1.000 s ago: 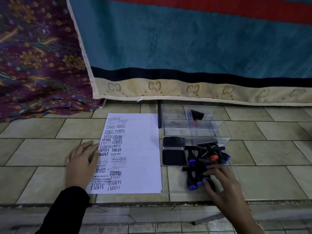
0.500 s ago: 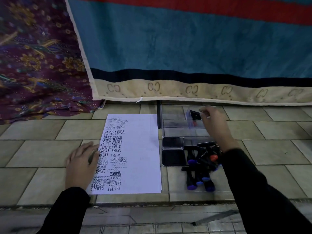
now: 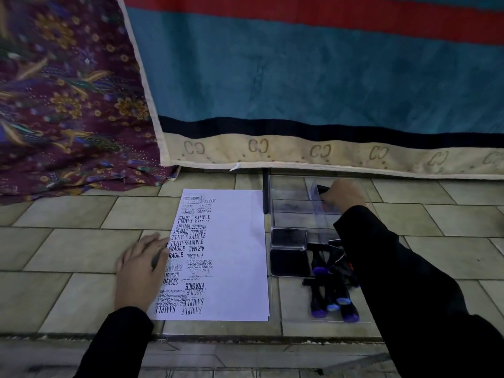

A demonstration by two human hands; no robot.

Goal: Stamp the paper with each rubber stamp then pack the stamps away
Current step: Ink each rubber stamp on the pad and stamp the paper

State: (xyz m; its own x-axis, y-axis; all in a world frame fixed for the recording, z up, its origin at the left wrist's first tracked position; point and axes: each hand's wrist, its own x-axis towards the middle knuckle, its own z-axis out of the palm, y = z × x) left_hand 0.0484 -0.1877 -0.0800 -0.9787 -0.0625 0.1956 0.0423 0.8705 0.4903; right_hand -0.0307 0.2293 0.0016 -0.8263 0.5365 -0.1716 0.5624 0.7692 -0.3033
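Head view: the paper (image 3: 231, 255), crowded with stamped words down its left half, lies on the tiles (image 3: 68, 249). The left hand (image 3: 139, 271) rests on its left edge with fingers straight, probably to stop it sliding. Just right sit the ink pad (image 3: 289, 261) and a heap of stamps (image 3: 330, 290). Beyond them, the right hand (image 3: 345, 193) reaches into the clear box (image 3: 289, 208), its curled fingers seemingly pinching a black stamp (image 3: 322, 190).
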